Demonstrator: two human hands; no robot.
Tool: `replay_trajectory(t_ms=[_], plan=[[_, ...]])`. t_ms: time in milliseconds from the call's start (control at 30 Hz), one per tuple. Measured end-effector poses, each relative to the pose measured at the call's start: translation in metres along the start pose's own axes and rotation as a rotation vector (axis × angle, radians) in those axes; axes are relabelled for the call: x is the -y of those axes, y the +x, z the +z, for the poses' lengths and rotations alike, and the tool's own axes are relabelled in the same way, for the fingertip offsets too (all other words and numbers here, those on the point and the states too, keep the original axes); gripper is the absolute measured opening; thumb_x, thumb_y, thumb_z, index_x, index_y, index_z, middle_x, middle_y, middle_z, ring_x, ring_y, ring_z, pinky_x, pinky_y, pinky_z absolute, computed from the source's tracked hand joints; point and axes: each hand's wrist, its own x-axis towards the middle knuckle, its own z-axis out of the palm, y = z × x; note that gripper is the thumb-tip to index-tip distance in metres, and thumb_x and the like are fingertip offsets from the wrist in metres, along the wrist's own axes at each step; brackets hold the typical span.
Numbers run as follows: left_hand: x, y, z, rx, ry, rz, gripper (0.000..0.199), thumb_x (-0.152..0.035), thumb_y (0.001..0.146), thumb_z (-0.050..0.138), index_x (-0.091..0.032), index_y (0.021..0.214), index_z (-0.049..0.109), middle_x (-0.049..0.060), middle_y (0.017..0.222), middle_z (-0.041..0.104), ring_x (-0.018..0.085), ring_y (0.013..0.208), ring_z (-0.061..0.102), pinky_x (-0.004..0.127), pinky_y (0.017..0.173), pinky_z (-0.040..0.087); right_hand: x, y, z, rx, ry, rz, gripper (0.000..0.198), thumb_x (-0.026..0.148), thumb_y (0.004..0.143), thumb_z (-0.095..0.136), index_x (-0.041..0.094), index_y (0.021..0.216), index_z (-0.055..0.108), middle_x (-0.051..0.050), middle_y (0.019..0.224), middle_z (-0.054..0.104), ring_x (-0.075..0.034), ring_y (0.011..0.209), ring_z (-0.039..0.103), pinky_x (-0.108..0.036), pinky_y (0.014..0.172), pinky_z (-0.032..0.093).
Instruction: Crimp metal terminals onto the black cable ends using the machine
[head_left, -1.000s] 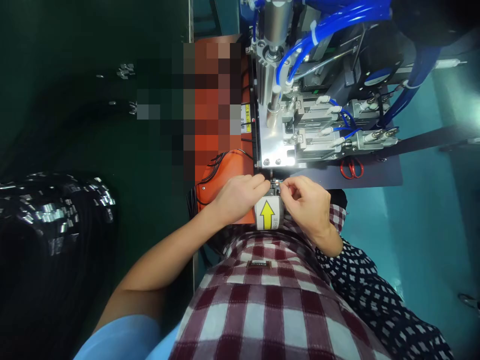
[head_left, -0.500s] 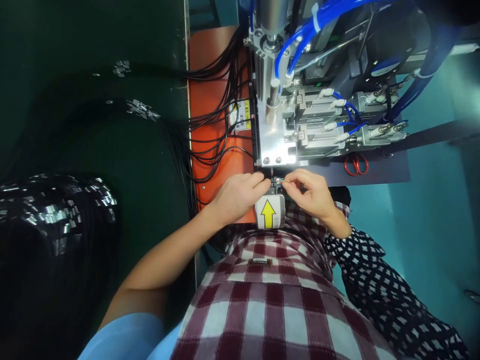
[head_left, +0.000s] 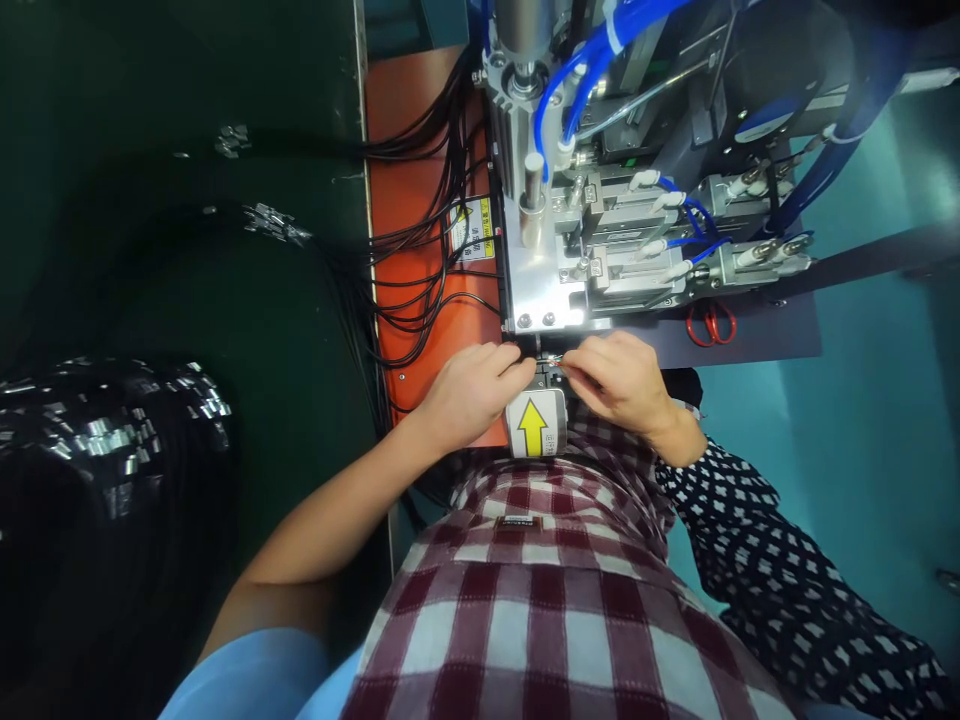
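My left hand is closed in a pinch at the front of the machine. Its fingertips grip a cable whose body is mostly hidden by the fingers. Thin coloured wires and a small shiny metal part bridge the short gap between my two hands. From the other side, my right hand pinches the wires between thumb and forefinger, its other fingers curled. Both hands are just below the machine's metal plate, over a small dark fixture. Right below the fingertips is a rounded cover with a yellow arrow label.
Black cables run across the orange plate onto the dark green table. A large bundle of cables with silver ends lies at left. Red-handled scissors rest right of the machine. Blue air hoses arch above.
My right hand has turned slightly, its fingers more curled over and its back more toward the camera. The left hand keeps its pinch. The whole view has shifted a little.
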Motion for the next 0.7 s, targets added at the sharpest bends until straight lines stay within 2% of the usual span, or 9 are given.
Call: replay_trajectory(t_ms=[233, 467, 600, 700], plan=[[0.0, -0.001, 0.0, 0.038, -0.048, -0.023, 0.033, -0.017, 0.099, 0.033, -0.015, 0.105, 0.066, 0.008, 0.087, 0.064, 0.017, 0.073, 0.056, 0.03, 0.065, 0.044, -0.003, 0.002, 0.0, -0.007, -0.167, -0.104, 0.018, 0.018, 0.094, 0.05, 0.019, 0.085, 0.066, 0.001, 0.064, 0.06, -0.013, 0.057, 0.045, -0.031, 0.06, 0.035], [0.0, -0.001, 0.002, 0.022, -0.051, -0.029, 0.031, -0.017, 0.099, 0.035, -0.015, 0.104, 0.065, 0.009, 0.09, 0.063, 0.018, 0.077, 0.055, 0.03, 0.066, 0.042, -0.003, -0.002, 0.01, -0.066, -0.126, -0.049, 0.014, 0.018, 0.093, 0.053, 0.019, 0.087, 0.066, 0.0, 0.066, 0.063, -0.013, 0.06, 0.049, -0.03, 0.063, 0.038], [-0.006, 0.001, -0.007, 0.029, 0.031, -0.057, 0.027, -0.019, 0.099, 0.039, -0.017, 0.103, 0.066, 0.009, 0.088, 0.061, 0.02, 0.079, 0.051, 0.032, 0.065, 0.037, -0.002, -0.006, 0.011, -0.038, 0.04, 0.1, 0.011, 0.023, 0.092, 0.057, 0.02, 0.087, 0.067, -0.001, 0.069, 0.065, -0.014, 0.06, 0.052, -0.031, 0.064, 0.039], [-0.014, 0.003, -0.018, 0.116, 0.072, -0.09, 0.026, -0.017, 0.097, 0.041, -0.015, 0.107, 0.065, 0.01, 0.089, 0.06, 0.021, 0.078, 0.048, 0.033, 0.064, 0.035, 0.003, -0.01, 0.011, -0.055, 0.35, 0.369, 0.01, 0.027, 0.09, 0.06, 0.02, 0.089, 0.067, -0.002, 0.077, 0.067, -0.014, 0.065, 0.057, -0.03, 0.066, 0.044]])
